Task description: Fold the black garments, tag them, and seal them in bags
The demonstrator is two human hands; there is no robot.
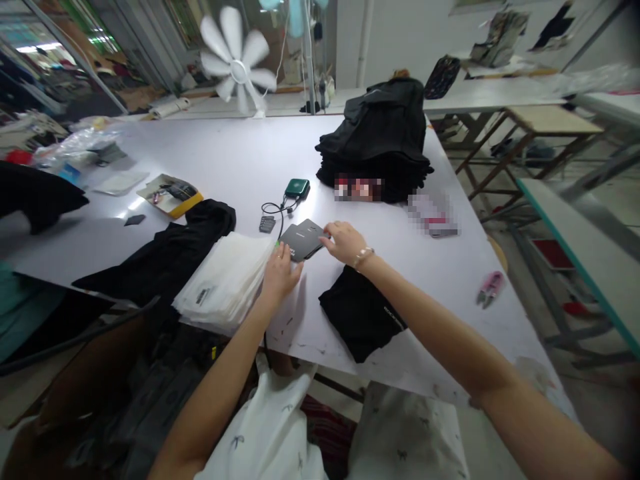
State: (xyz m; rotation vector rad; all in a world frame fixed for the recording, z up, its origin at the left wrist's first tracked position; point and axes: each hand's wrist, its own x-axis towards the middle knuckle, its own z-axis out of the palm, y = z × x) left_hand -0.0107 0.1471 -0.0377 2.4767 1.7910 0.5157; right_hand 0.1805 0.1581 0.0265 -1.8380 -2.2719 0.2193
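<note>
Dark grey printed cards [301, 239], perhaps tags, lie partly overlapping on the white table between my hands. My right hand [345, 243] has its thumb and fingertips closed on their right edge. At their lower left corner rests my left hand [281, 269], its fingers extended and its thumb apart. A folded black garment [364, 313] with small white lettering lies beneath my right forearm. Just left of my left hand sits a stack of whitish plastic bags [225, 280].
Behind the cards are a green-topped box [298, 188] with a cable and small dark tags [267, 223]. A tall pile of black garments [380, 137] stands at the back. Pink thread snips [490, 289] lie right, a yellow-edged packet [170, 195] left, a fan [239, 71] at the far edge.
</note>
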